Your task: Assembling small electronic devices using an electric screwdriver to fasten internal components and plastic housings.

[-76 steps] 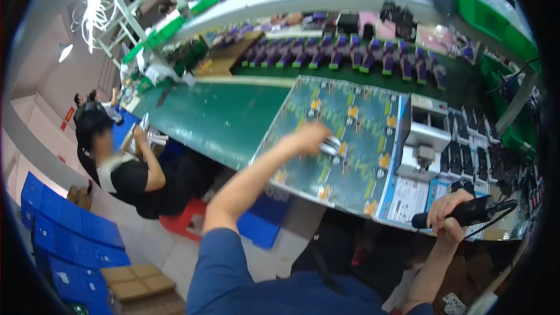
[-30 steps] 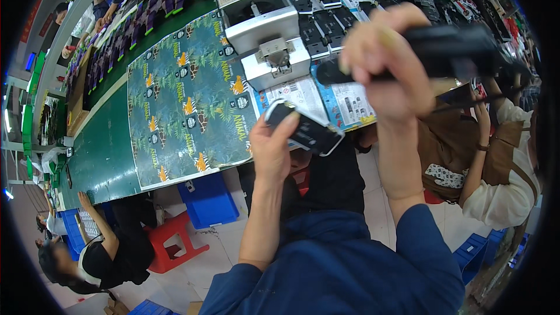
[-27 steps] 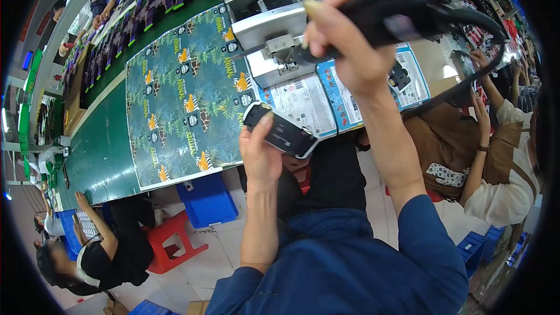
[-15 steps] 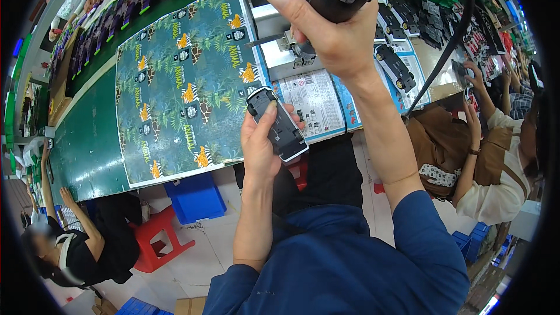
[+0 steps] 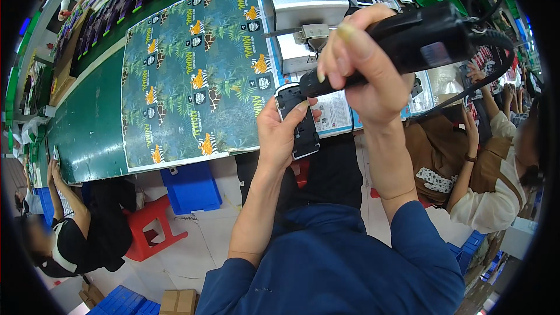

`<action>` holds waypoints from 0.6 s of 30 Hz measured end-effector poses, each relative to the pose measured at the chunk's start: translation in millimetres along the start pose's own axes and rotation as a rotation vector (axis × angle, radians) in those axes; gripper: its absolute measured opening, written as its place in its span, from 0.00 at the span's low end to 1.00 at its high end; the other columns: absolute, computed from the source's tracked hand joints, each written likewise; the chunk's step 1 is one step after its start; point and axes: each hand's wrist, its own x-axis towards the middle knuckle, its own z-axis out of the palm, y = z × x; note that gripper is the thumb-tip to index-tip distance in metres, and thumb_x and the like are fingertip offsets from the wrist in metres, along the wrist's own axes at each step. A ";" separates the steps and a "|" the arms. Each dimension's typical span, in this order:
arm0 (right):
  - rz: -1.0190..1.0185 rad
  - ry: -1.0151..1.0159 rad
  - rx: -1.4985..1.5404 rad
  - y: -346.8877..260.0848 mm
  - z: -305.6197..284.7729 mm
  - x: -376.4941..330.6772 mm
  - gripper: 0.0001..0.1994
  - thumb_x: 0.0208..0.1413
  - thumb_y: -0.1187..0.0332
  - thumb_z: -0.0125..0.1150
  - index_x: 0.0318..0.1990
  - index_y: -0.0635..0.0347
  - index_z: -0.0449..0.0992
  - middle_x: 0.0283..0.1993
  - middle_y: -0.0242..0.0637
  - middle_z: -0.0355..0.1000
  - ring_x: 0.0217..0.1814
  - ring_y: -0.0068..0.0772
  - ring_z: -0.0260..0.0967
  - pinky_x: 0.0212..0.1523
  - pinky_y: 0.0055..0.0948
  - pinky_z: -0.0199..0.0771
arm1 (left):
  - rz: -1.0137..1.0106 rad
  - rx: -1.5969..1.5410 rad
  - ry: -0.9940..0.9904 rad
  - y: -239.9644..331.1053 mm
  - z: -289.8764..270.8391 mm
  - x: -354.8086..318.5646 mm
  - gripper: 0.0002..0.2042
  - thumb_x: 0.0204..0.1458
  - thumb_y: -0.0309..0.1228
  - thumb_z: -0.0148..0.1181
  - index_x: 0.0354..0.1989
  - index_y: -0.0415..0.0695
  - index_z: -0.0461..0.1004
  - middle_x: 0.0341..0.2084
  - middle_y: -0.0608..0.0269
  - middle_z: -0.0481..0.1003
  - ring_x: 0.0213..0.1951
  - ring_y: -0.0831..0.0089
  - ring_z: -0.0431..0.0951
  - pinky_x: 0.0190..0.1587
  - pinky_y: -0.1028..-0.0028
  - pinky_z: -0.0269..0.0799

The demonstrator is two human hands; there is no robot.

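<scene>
Black power driver (image 5: 431, 38) moving off the silver dispenser (image 5: 309, 11) over the far end of a dark toy-car base (image 5: 304, 134), right hand (image 5: 373, 73) gripping its barrel, left hand (image 5: 279, 135) clamping the base right of the patterned sheet (image 5: 195, 79)

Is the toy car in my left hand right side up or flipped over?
Flipped over: the toy car in your left hand shows its black underside to the camera, white only along its edge.

Black with a white rim: the toy car (image 5: 304, 139). Black too, with a pale label: the screwdriver (image 5: 420, 44). The tabletop (image 5: 87, 125) is deep green; reaching its front edge, a white-bordered teal sheet (image 5: 178, 102) carries orange figures, zebra stripes, giraffe patches and green leaves.
</scene>
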 end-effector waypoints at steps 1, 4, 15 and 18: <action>-0.001 0.003 0.018 4.8 -0.9 -1.4 0.07 0.54 0.71 0.69 0.32 0.63 0.76 0.19 0.29 0.69 0.17 0.17 0.66 0.20 0.16 0.66 | 0.000 0.000 -0.006 0.7 1.4 -0.5 0.12 0.58 0.22 0.59 0.49 0.37 0.72 0.38 0.55 0.80 0.34 0.71 0.82 0.38 0.72 0.81; -0.011 0.024 0.023 12.8 -1.4 -6.0 0.07 0.54 0.72 0.69 0.30 0.62 0.76 0.19 0.29 0.69 0.17 0.16 0.66 0.20 0.15 0.65 | -0.002 -0.002 -0.009 2.1 3.5 -2.0 0.12 0.58 0.22 0.59 0.50 0.37 0.72 0.37 0.55 0.80 0.34 0.72 0.82 0.37 0.74 0.81; 0.057 -0.119 -0.087 24.9 -0.1 -11.8 0.12 0.46 0.71 0.77 0.26 0.59 0.74 0.21 0.26 0.70 0.20 0.13 0.65 0.21 0.15 0.64 | -0.045 0.033 -0.009 6.4 2.9 -3.2 0.09 0.57 0.22 0.60 0.45 0.37 0.72 0.33 0.60 0.79 0.30 0.76 0.80 0.33 0.77 0.77; 0.030 -0.173 -0.107 26.1 -1.4 -11.9 0.13 0.47 0.71 0.76 0.28 0.59 0.72 0.20 0.26 0.69 0.20 0.14 0.65 0.21 0.15 0.63 | -0.057 0.050 -0.031 6.4 -0.1 -1.9 0.09 0.56 0.22 0.60 0.44 0.36 0.72 0.32 0.60 0.79 0.30 0.76 0.80 0.34 0.76 0.78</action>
